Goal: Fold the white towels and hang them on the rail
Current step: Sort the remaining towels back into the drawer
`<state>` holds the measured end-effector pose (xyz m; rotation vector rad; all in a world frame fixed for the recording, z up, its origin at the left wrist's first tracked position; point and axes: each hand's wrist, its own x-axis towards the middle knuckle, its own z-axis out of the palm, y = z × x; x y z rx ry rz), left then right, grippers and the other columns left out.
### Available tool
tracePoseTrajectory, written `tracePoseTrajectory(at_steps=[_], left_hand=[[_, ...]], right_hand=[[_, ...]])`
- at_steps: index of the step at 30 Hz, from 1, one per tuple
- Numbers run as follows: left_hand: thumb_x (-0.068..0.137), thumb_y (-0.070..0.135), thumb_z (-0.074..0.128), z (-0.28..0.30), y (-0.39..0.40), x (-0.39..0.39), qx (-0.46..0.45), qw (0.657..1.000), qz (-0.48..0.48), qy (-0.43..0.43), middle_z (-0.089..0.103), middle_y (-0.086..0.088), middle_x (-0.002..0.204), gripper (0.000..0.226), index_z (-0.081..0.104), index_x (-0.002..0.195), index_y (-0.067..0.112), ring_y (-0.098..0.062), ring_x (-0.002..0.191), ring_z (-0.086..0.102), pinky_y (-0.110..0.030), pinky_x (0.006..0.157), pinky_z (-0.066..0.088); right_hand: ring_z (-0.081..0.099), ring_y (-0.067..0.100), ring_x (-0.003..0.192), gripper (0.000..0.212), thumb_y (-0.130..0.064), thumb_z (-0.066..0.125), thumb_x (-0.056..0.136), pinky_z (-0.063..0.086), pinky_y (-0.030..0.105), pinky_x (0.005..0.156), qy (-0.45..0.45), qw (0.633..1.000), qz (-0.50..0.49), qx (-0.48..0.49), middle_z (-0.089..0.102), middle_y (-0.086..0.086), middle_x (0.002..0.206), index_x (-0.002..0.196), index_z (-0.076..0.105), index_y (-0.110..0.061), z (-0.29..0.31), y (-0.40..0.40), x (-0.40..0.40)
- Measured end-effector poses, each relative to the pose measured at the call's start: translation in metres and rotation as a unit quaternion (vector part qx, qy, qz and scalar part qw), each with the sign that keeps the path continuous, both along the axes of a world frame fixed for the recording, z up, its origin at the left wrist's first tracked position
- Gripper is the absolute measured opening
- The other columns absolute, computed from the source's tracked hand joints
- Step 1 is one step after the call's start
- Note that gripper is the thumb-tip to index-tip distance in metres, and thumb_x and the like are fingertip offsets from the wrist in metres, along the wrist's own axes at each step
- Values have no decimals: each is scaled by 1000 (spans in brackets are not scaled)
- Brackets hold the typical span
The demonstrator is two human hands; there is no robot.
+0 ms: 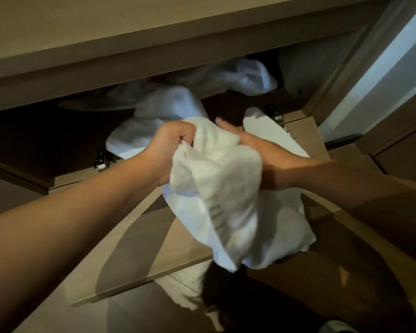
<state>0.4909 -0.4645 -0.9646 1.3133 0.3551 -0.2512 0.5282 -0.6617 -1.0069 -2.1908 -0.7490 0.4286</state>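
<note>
Bunched towel [226, 188] hangs gripped in my left hand [171, 145]; right hand [247, 145] flat behind it. Next: find corners, fold.

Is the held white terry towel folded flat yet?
No: the white terry towel hangs bunched, gripped by the left hand, with the right hand against it.

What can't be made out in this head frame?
- Rail: not in the head view at all.
- Right hand: its fingers are behind the held towel, so its grip is unclear.
- Towels in the cabinet: the count is unclear; dark shadow and the shelf edge cover them.
- Held towel's lower end: motion-blurred, and any fold cannot be seen.
- Left hand grips the towel's top.
</note>
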Motion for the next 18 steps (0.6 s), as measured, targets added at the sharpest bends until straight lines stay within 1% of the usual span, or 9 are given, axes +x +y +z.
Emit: tracePoseTrajectory(at_steps=[1, 3, 5, 7, 8, 10, 13, 16, 18], left_hand=[[43, 1, 38, 1, 1, 2, 4, 1000, 2, -13, 18, 8, 41, 30, 19, 38, 23, -10, 38, 16, -16, 37, 17], [44, 0, 39, -3, 9, 9, 45, 997, 40, -38, 24, 6, 42, 25, 27, 36, 20, -9, 37, 21, -16, 37, 19], [52, -3, 48, -14, 25, 19, 144, 985, 82, -44, 35, -2, 52, 14, 43, 47, 9, -10, 42, 34, -17, 42, 28], [67, -6, 58, -33, 47, 25, 262, 957, 118, -33, 47, -8, 63, 3, 56, 65, -6, -13, 50, 46, -20, 48, 38], [71, -3, 60, -44, 57, 26, 305, 942, 136, -22, 53, -8, 66, 7, 57, 70, -10, -15, 55, 51, -21, 50, 41], [76, 6, 64, -62, 71, 27, 355, 920, 166, 6, 62, -5, 68, 12, 60, 68, -1, -20, 64, 62, -23, 56, 46], [79, 16, 67, -72, 76, 32, 382, 912, 146, 24, 66, -4, 76, 5, 64, 76, 13, -27, 79, 68, -34, 67, 55], [83, 22, 68, -71, 68, 40, 391, 917, 68, 39, 68, -10, 87, 8, 64, 84, 15, -32, 89, 67, -43, 79, 54], [87, 29, 67, -65, 61, 42, 339, 938, 29, 61, 71, -15, 96, 14, 68, 88, 15, -35, 96, 68, -46, 83, 54]], right_hand=[[53, -21, 98, 76, -35, 83, 77, 45, 5, 80, 13, 1000, 19, -13, 54, -46, 105, 120, 33, -72, 0, -2, -1], [59, -7, 98, 53, -30, 85, 72, 49, 15, 81, 43, 995, 66, -57, 64, -25, 104, 114, 57, -45, 1, -9, 0], [63, -1, 87, 41, -23, 84, 67, 49, 15, 69, 63, 991, 90, -81, 69, -15, 93, 104, 67, -31, 9, -15, 4], [63, 4, 79, 33, -20, 80, 66, 49, 20, 62, 66, 989, 101, -89, 69, -11, 85, 97, 70, -27, 19, -16, 5], [62, 6, 79, 31, -21, 78, 67, 50, 24, 64, 55, 987, 111, -99, 68, -10, 83, 96, 70, -25, 24, -16, 6], [63, 6, 83, 32, -20, 77, 68, 52, 28, 69, 50, 984, 128, -110, 69, -10, 87, 98, 70, -26, 31, -14, 5], [62, -3, 90, 42, -20, 77, 67, 48, 13, 69, 68, 988, 114, -79, 69, -23, 95, 106, 69, -35, 36, -10, 3], [62, -1, 96, 46, -22, 76, 69, 50, 19, 76, 20, 998, 49, -29, 68, -20, 99, 112, 68, -34, 36, -8, 7], [59, -11, 95, 50, -17, 79, 70, 46, 9, 74, -14, 999, -26, 16, 65, -27, 96, 116, 67, -35, 32, -8, 11]])
